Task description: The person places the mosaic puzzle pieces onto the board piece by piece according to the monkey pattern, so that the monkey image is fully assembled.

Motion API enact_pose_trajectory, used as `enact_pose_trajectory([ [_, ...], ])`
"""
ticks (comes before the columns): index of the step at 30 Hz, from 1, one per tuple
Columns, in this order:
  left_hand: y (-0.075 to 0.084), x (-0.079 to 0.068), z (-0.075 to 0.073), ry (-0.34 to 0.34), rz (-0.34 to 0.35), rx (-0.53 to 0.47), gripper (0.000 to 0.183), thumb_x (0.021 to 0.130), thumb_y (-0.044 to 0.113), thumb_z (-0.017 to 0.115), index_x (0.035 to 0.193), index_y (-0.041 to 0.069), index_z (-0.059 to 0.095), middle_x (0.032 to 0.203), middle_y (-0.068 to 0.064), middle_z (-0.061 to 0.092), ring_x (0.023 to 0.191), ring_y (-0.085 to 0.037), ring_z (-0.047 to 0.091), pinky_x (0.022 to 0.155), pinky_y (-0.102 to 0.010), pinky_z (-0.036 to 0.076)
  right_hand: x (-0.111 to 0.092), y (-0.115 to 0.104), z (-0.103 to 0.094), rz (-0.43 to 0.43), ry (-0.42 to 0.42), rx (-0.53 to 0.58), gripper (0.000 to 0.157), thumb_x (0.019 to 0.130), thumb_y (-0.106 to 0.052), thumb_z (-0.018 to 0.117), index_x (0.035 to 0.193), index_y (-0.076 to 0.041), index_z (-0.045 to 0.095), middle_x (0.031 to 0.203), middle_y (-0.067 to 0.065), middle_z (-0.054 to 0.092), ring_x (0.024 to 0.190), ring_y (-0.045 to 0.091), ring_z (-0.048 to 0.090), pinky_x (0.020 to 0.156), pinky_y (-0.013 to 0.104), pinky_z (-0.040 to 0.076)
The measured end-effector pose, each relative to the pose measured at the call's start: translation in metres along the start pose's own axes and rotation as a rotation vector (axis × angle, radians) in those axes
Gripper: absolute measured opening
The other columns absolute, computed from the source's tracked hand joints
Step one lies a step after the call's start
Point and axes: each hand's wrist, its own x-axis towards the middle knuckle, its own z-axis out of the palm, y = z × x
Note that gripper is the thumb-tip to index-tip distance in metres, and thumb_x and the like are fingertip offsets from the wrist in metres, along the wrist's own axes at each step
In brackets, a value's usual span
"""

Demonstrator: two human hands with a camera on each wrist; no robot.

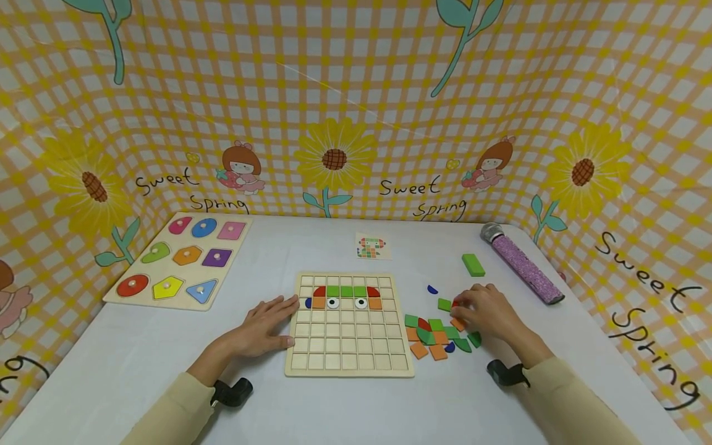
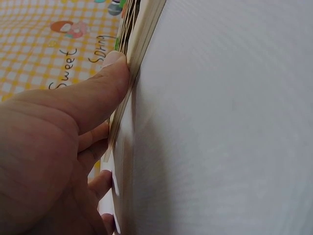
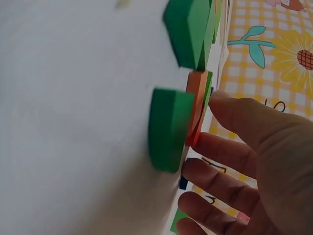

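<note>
A square wooden grid board (image 1: 348,347) lies on the table, with red, green, orange, blue and eye-printed pieces in its upper rows. My left hand (image 1: 261,327) rests at the board's left edge, fingers extended; in the left wrist view its thumb (image 2: 115,73) touches the board's side. Over the loose pieces at the right, my right hand (image 1: 489,312) reaches down. Its index fingertip meets a small red piece (image 3: 193,138) in the right wrist view; whether the thumb also presses it is unclear. An orange square (image 1: 458,323) and a green piece (image 1: 444,305) lie beside those fingertips.
Several loose pieces, including an orange square (image 1: 438,352), lie right of the board. A picture card (image 1: 374,246) is behind it. Farther right are a green block (image 1: 473,265) and a glittery microphone (image 1: 525,266). A knobbed shape puzzle (image 1: 183,272) occupies the back left.
</note>
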Motion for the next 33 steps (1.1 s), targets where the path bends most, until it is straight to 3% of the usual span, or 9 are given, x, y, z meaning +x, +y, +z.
enact_pose_trajectory([
  [33,0.0018,-0.0008,-0.0024,-0.003,0.003,0.005,0.073,0.088,0.033,0.065,0.148,0.008,0.031,0.157,-0.011,0.024,0.145,-0.040,0.012,0.112,-0.066,0.003,-0.0001,-0.0035,0.0015,0.021,-0.004,-0.002,0.025,0.081,-0.021,0.072,0.100,-0.007,0.072,0.093,0.009,0.065,0.089,0.029,0.051,0.072,0.042,0.043],
])
